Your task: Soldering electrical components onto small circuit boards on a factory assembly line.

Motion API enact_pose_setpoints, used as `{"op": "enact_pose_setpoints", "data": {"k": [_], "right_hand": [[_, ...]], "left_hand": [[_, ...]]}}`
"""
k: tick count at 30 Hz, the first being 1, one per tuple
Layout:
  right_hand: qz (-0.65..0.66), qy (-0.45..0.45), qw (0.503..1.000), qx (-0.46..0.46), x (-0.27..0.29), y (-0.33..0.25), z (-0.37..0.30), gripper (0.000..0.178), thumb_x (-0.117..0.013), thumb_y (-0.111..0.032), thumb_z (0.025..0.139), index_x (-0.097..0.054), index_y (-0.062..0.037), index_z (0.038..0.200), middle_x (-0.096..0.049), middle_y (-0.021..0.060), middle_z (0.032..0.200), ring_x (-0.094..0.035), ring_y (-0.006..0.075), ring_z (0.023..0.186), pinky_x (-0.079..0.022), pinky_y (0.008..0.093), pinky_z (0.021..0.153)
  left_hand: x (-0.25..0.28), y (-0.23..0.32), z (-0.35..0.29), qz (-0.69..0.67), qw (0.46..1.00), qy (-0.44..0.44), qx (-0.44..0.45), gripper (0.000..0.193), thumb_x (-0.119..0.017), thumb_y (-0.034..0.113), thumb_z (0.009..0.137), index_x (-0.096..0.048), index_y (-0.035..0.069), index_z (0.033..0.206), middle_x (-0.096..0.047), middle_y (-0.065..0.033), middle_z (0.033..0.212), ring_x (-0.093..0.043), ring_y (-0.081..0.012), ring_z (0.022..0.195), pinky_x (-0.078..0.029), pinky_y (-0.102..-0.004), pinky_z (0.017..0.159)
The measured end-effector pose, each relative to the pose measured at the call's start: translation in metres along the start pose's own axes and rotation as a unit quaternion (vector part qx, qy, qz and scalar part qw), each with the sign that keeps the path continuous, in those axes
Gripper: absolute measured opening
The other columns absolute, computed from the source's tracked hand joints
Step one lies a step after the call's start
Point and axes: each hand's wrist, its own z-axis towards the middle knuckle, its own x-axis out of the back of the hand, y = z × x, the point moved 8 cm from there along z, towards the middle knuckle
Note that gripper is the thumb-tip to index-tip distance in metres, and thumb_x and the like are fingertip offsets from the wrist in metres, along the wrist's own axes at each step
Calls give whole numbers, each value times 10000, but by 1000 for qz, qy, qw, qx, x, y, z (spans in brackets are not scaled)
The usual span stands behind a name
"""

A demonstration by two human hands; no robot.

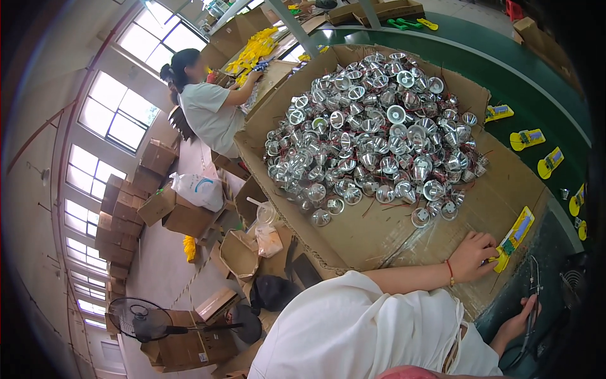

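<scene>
My left hand (472, 258), a red cord round its wrist, reaches over the cardboard. Its curled fingers hold the lower end of a yellow plastic housing (517, 235) that has a pale purple-blue block inside. In my right hand (519, 323), near the lower right, is a soldering iron (534, 292) with a dark handle, thin metal shaft and dark cord. Its tip is apart from the housing. Beyond my left hand, a heap of silver reflector cups (385, 126) with thin red wires fills a cardboard tray (360, 243).
More yellow housings (550, 162) line the green belt (467, 57) at right. A coiled iron stand (573, 282) is beside my right hand. At the far left of the table a co-worker (205, 104) handles yellow parts (254, 49). Boxes (183, 211) and a fan (139, 319) stand on the left.
</scene>
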Motion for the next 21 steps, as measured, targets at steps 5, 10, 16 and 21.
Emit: {"op": "enact_pose_setpoints", "data": {"k": [5, 10, 16, 21], "right_hand": [[-4, 1, 1000, -11, -1, 0, 0, 247, -543, -198, 892, -562, 47, 870, -496, 77, 717, -470, 167, 687, -394, 280, 684], [-16, -12, 1000, -8, 4, 11, 1, 259, -542, -204, 894, -565, 53, 897, -503, 80, 729, -475, 169, 699, -398, 284, 700], [-20, -8, 1000, -9, 3, 7, 0, 258, -536, -202, 897, -560, 54, 903, -500, 76, 728, -475, 167, 702, -399, 285, 708], [-16, -19, 1000, -2, 4, 9, 0, 257, -539, -204, 897, -559, 52, 901, -500, 73, 735, -473, 165, 707, -397, 281, 711]], "left_hand": [[-2, 2, -2, 5, 1000, -4, 0, 165, -650, 157, 699, -600, 67, 828, -509, -76, 907, -491, -236, 828, -353, -348, 753], [-4, 2, -5, 1, 1000, 12, -7, 155, -643, 159, 694, -590, 67, 806, -504, -88, 893, -487, -250, 839, -352, -356, 754], [-6, 0, -5, 7, 1000, -3, 4, 150, -638, 157, 697, -588, 66, 806, -501, -89, 891, -485, -250, 835, -351, -359, 749], [-5, 1, -4, 12, 1000, -5, 4, 154, -641, 150, 703, -598, 69, 826, -512, -74, 906, -493, -239, 845, -355, -354, 760]]}}
